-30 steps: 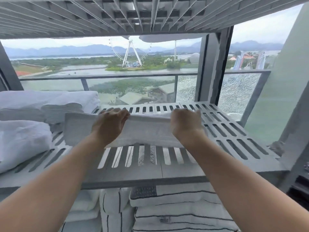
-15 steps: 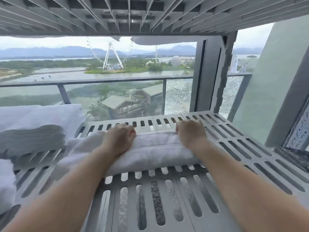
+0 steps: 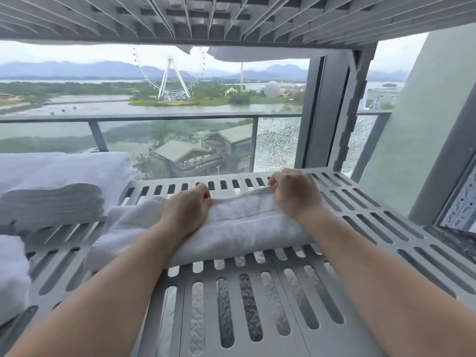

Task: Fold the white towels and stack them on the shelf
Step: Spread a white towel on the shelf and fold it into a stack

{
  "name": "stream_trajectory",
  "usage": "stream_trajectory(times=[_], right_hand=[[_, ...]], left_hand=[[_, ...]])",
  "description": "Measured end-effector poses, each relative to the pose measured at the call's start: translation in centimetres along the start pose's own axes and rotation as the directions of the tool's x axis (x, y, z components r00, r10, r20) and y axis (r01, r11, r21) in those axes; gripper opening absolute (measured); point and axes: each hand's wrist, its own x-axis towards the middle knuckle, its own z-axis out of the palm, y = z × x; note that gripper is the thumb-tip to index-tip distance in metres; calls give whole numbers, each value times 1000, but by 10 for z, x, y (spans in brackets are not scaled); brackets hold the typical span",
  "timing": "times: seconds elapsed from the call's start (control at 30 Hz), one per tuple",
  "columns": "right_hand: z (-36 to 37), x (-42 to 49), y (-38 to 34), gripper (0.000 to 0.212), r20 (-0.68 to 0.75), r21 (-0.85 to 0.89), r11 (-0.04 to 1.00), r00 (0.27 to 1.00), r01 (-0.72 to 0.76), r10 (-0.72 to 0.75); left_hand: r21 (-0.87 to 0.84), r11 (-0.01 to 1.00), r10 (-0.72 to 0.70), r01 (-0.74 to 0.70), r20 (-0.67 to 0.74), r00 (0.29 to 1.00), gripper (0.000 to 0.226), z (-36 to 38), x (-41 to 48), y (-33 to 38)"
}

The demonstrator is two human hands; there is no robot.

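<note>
A folded white towel [image 3: 239, 228] lies across the middle of the grey slotted shelf [image 3: 373, 228]. My left hand [image 3: 186, 211] grips the towel's far edge left of centre, fingers curled over it. Toward the towel's right end, my right hand [image 3: 296, 194] pinches the far edge with curled fingers. The towel's left end spreads out past my left hand. Both forearms reach in from the bottom of the view.
A stack of folded white towels [image 3: 56, 186] sits at the shelf's left, with another white towel [image 3: 13, 274] nearer me. A second slotted shelf [image 3: 231, 19] hangs close overhead. A grey upright post [image 3: 350, 112] stands at the back right, glass railing behind.
The towel came down from the air onto the shelf and moved deeper in. My hands followed it forward, and the view moved closer to the shelf.
</note>
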Motion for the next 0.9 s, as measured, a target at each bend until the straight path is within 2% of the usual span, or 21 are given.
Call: stream_trajectory(times=[0.07,0.17,0.27,0.43,0.63,0.8,0.9], right_hand=[[6,-3,-2,31,0,-15,1000,1000,-6,6],[15,-10,3,26,163,58,995,984,-75,65],[15,-11,8,28,226,104,988,970,-117,92],[10,-25,15,25,215,126,982,970,-138,109],[-13,-53,22,22,203,169,979,976,-114,78],[-34,-77,44,19,184,167,980,980,-109,77],[-39,-88,46,17,90,137,987,993,-87,75]], left_hand=[[8,1000,-3,3,-14,1000,16,0,-2,1],[29,1000,11,-10,-32,999,19,-2,-5,2],[169,985,23,-18,-29,999,27,-5,-7,4],[443,896,4,-23,45,999,36,-25,-22,7],[399,916,-85,37,104,991,37,-41,-60,27],[462,884,-114,78,52,992,39,-55,-97,45],[469,875,-150,121,25,988,40,-71,-117,44]])
